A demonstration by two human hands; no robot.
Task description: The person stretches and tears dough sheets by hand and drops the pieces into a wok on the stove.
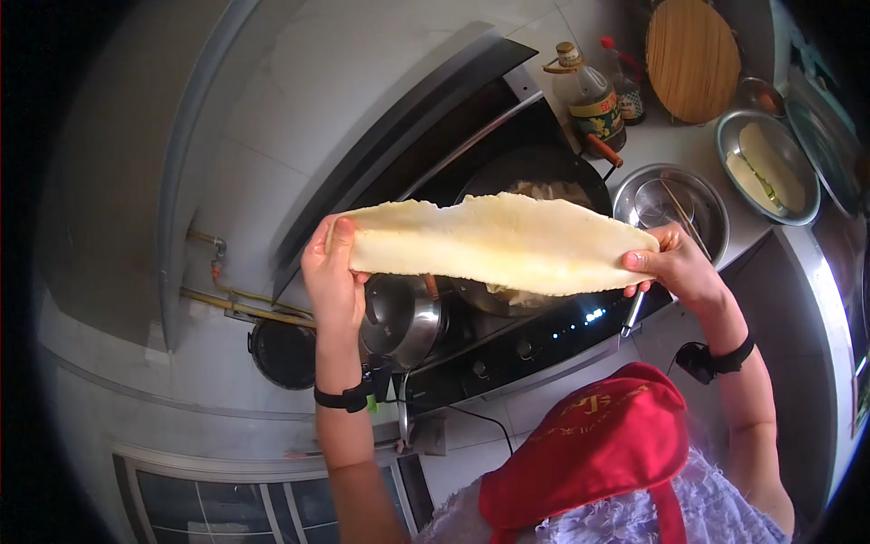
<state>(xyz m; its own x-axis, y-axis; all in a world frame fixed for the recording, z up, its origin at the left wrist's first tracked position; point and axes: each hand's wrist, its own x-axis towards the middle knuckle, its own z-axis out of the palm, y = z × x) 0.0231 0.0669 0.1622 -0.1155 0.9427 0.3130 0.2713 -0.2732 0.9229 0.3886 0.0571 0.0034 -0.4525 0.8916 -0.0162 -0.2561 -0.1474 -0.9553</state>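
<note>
A long flat sheet of dough (489, 243) is stretched sideways in the air between my two hands. My left hand (335, 267) pinches its left end, with the thumb on top. At the other end my right hand (666, 265) grips it the same way. Beneath the dough stands a dark wok (594, 177) with a wooden handle, partly hidden; pale pieces of food (548, 190) show inside it.
A steel saucepan (412, 313) sits left of the wok on the black stove (526, 349). To the right are a steel basin (711, 195) with chopsticks, and a bowl (811, 204) holding more dough. An oil bottle (589, 100) and a round wooden board (691, 59) stand behind.
</note>
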